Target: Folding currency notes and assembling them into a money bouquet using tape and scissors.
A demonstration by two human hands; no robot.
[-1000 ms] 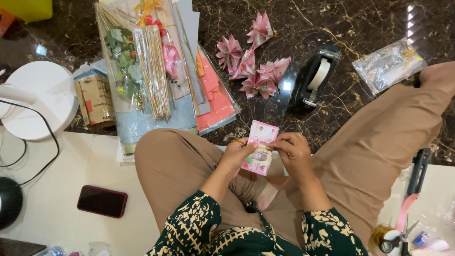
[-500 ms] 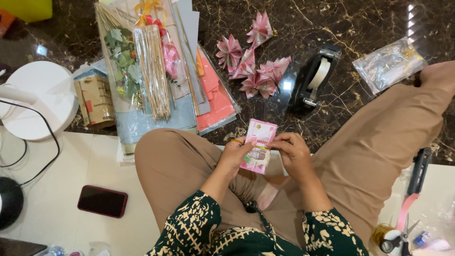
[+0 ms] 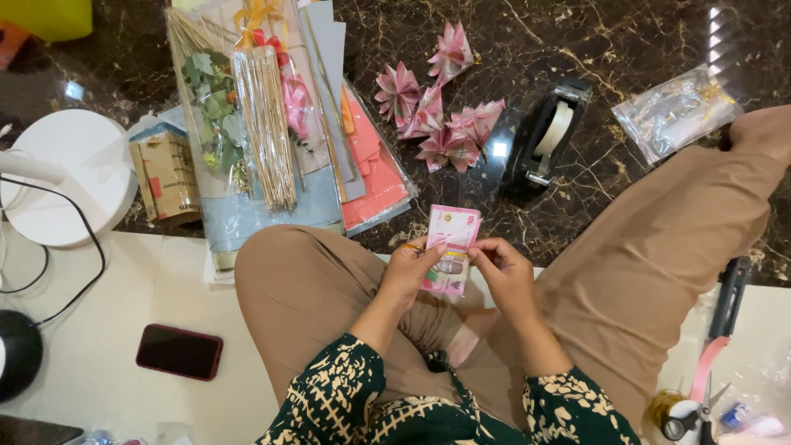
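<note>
A dark brown marble floor veined with gold (image 3: 626,49) fills the upper part of the view, meeting a pale cream floor surface (image 3: 124,297) below it. The seated person's legs in tan trousers (image 3: 659,247) spread wide across the middle, one knee to each side. On the dark floor, up and to the left, lies a large clear-wrapped bundle of craft supplies (image 3: 264,124) with green leaves, thin wooden sticks and sheets of grey, pink and orange paper. Left of it sits a round white lamp base (image 3: 70,177) with a black cord, and a small brown cardboard box (image 3: 167,175) leans between the two. A black tape dispenser with a white roll (image 3: 548,136) stands beyond the hands, with a cluster of pink folded paper flowers (image 3: 437,111) just to its left and a crinkled clear plastic bag (image 3: 676,111) well to its right. A dark red phone (image 3: 179,352) lies on the pale floor by the left knee. Between the knees, the left hand (image 3: 412,272) and right hand (image 3: 504,276) both close their fingers on a small pink stack of banknotes (image 3: 450,247), the left pinching its left edge, the right gripping the lower right side; the stack stands upright above the lap, tilted slightly.
</note>
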